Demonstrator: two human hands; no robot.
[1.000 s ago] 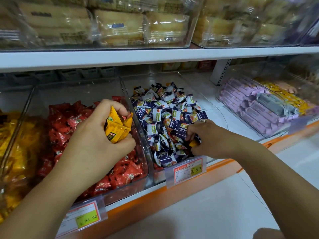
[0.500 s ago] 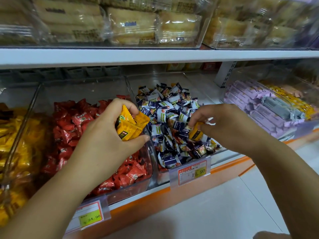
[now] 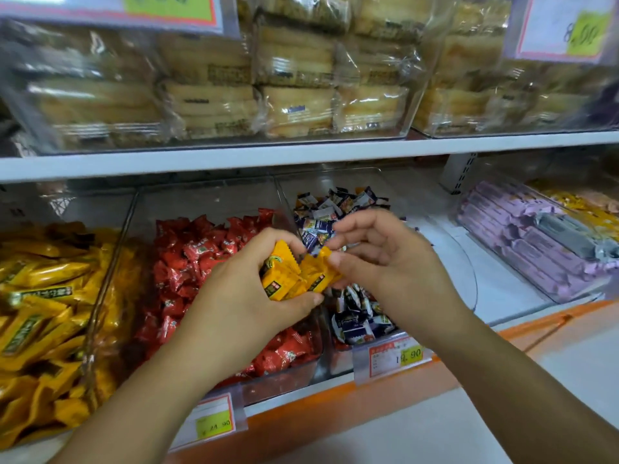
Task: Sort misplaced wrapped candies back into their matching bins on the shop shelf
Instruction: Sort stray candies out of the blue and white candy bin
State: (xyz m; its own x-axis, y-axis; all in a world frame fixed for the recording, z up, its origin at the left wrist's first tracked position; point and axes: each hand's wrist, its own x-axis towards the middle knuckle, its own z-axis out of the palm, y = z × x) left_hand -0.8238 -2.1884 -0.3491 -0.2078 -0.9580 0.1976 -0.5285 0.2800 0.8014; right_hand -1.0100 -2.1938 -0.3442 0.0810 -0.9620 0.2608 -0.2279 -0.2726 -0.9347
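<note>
Left hand clutches yellow candies; right hand pinches an extra candy in. Overfilled, one may drop among red candies.

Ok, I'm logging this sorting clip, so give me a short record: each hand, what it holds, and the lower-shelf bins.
left hand: grips a bunch of yellow candies
right hand: pinches one yellow candy beside that bunch
hands over: where red bin meets blue-white bin
likely matching bin: yellow bin, far left
also there: purple bin, far right
</note>
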